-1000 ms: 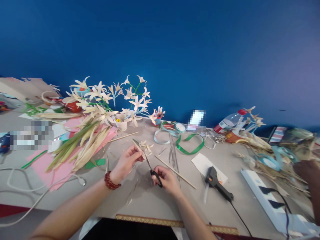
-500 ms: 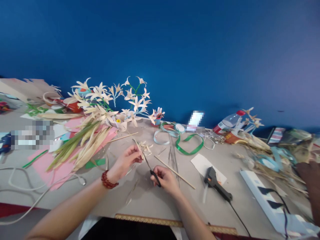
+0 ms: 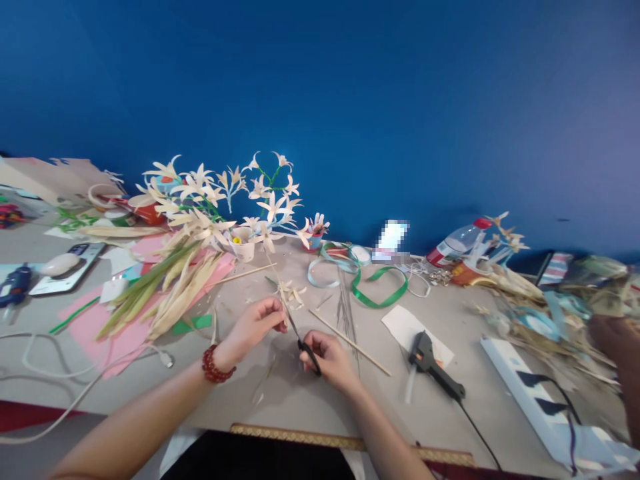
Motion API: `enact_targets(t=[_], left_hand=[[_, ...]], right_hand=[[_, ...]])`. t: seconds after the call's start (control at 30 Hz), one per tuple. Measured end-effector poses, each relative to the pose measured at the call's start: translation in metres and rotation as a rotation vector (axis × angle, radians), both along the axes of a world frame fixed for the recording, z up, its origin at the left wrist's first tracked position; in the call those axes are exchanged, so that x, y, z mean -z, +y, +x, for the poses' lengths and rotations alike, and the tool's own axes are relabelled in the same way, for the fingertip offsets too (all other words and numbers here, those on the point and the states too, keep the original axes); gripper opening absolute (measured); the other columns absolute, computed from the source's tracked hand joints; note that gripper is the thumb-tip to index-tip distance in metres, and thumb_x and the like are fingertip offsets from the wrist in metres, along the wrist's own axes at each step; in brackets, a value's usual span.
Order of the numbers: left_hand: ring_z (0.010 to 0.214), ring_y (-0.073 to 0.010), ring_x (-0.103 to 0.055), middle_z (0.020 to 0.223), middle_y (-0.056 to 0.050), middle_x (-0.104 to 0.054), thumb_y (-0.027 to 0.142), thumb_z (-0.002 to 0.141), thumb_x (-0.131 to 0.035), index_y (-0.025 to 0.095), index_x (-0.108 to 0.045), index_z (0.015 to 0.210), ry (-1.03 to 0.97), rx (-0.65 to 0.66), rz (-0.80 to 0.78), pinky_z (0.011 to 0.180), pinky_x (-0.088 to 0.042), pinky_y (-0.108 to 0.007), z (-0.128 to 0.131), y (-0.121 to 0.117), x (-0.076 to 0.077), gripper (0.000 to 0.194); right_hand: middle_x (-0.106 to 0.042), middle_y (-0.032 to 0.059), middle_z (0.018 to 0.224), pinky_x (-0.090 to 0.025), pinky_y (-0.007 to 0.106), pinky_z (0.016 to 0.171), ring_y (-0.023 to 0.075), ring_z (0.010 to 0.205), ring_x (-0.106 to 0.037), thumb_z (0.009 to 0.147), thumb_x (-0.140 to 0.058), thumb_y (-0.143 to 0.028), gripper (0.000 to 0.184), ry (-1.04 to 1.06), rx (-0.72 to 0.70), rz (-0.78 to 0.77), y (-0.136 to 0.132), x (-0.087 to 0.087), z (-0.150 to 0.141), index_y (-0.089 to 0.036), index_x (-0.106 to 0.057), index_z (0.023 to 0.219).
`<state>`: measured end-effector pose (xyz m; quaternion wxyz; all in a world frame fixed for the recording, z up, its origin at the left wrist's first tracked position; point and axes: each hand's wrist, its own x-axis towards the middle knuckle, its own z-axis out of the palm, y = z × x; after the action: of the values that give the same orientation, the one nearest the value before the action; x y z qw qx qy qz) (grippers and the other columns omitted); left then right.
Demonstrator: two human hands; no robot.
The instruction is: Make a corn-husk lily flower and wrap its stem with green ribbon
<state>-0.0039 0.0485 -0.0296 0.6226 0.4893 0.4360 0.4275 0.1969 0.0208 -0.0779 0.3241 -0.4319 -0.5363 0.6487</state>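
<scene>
My right hand (image 3: 327, 359) is closed on black-handled scissors (image 3: 310, 357), their blades pointing up and away from me. Close to the blades, my left hand (image 3: 256, 325), with a red beaded bracelet at the wrist, pinches a thin, pale strip of dried husk (image 3: 281, 287). Whether the blades touch the strip is hard to make out. Pale cut petals (image 3: 296, 296) lie on the table just beyond my fingers. A thin wooden stick (image 3: 357, 348) rests beside my right hand.
Husk flowers (image 3: 273, 208) stand at the back left, behind husks (image 3: 175, 293) on pink paper. Green ribbon (image 3: 383, 303) and thin wires (image 3: 345, 307) lie mid-table. Rightward are a glue gun (image 3: 435, 370), a power strip (image 3: 520, 393) and another person's hand (image 3: 613, 340).
My left hand has moved slightly, and the pale strip now reaches a little farther up beyond the scissors. My right hand stays nearly in place on the scissors.
</scene>
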Motion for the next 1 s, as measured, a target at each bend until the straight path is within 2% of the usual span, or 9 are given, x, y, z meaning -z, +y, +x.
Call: enact_targets(t=[0.33,0.67,1.0], left_hand=[[0.064,-0.0125,-0.059,0.064,0.001,-0.062,0.027,0.081,-0.061,0.016,-0.057,0.071,-0.012,0.003,0.009,0.067,-0.045,-0.025,0.0017,-0.0004,0.0058,0.016],[0.067,-0.0136,-0.060,0.067,0.001,-0.062,0.026,0.081,-0.063,0.017,-0.056,0.072,-0.108,0.010,-0.046,0.070,-0.046,-0.026,-0.0002,-0.0004,0.0098,0.014],[0.067,-0.0139,-0.058,0.068,-0.001,-0.061,0.023,0.081,-0.060,0.017,-0.058,0.070,-0.105,0.037,-0.025,0.070,-0.046,-0.027,-0.0039,-0.0002,0.0069,0.013]], right_hand=[[-0.056,-0.0039,0.054,-0.032,0.020,0.046,0.0079,0.047,-0.044,0.067,-0.075,-0.059,0.048,0.026,0.001,0.008,0.0001,-0.0008,-0.0025,-0.019,-0.049,0.067],[-0.055,-0.0044,0.051,-0.032,0.020,0.047,0.0081,0.045,-0.044,0.068,-0.072,-0.064,0.051,0.017,-0.021,0.003,0.0005,0.0000,-0.0004,-0.019,-0.048,0.066],[-0.054,-0.0046,0.051,-0.032,0.021,0.048,0.0087,0.045,-0.044,0.069,-0.070,-0.067,0.052,-0.037,-0.030,0.019,0.0019,-0.0029,0.0026,-0.020,-0.046,0.064]])
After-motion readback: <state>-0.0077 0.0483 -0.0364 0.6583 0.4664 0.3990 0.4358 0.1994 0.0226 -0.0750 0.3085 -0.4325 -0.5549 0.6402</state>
